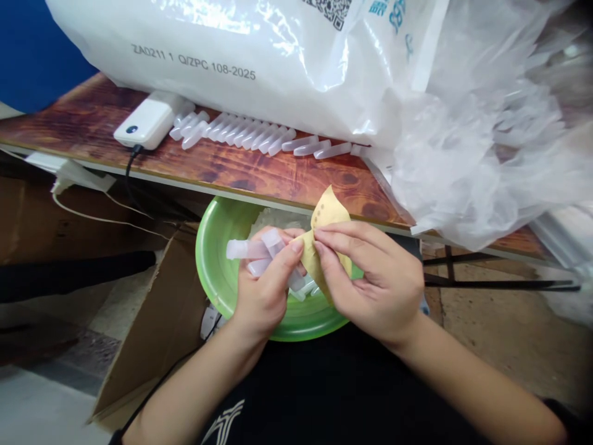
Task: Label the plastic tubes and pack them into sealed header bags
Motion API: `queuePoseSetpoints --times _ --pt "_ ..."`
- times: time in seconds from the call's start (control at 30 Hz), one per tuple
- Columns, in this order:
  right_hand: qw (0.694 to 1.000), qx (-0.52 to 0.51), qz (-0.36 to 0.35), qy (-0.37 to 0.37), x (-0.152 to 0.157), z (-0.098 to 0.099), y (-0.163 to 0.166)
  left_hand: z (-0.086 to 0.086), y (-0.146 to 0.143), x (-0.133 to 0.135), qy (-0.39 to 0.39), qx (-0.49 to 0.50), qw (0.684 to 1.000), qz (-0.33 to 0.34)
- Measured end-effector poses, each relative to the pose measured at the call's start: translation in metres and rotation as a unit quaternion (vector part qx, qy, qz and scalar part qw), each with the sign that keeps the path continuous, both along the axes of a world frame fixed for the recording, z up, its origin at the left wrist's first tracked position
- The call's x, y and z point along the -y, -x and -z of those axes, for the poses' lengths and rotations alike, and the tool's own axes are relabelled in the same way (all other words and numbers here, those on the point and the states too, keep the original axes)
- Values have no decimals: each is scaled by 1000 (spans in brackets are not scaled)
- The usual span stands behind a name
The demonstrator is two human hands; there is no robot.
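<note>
My left hand [266,284] is closed around several translucent plastic tubes [259,249], which stick out past the fingers at different angles. Its thumb also presses on the lower left corner of a yellow paper sheet [330,210]. A short row of small brown dots shows on that sheet. Thumb and fingertips of my right hand [377,272] pinch the paper near its middle, close to the left thumb. Below both hands stands a green plastic basin [214,272] with more clear plastic pieces inside, partly hidden by the hands.
Along the wooden table [231,176] lies a row of similar tubes [250,131]. A white power bank [151,120] with a black cable sits left of them. A large white plastic bag [278,68] and crumpled clear bags [477,154] lie behind. A cardboard box [152,327] is lower left.
</note>
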State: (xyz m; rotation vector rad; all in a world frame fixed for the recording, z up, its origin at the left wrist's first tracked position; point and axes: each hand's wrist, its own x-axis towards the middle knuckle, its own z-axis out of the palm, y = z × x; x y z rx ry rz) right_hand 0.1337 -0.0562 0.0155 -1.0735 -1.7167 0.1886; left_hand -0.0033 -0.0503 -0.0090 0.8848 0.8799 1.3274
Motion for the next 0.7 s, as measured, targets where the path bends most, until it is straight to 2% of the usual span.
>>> queuePoseSetpoints --times 0.1,0.27,0.47,0.7 --pt "1000 -23 5 7 -1 -2 2 0 0 0 -8 -4 1000 9" --pt "997 -64 1 52 -3 -6 3 -1 0 2 -2 -35 999 -13" --pt "995 -82 15 62 -4 -5 4 -2 0 4 -2 -60 998 -15" --pt "976 -175 0 130 -4 -2 3 -2 -1 2 -3 -30 1000 6"
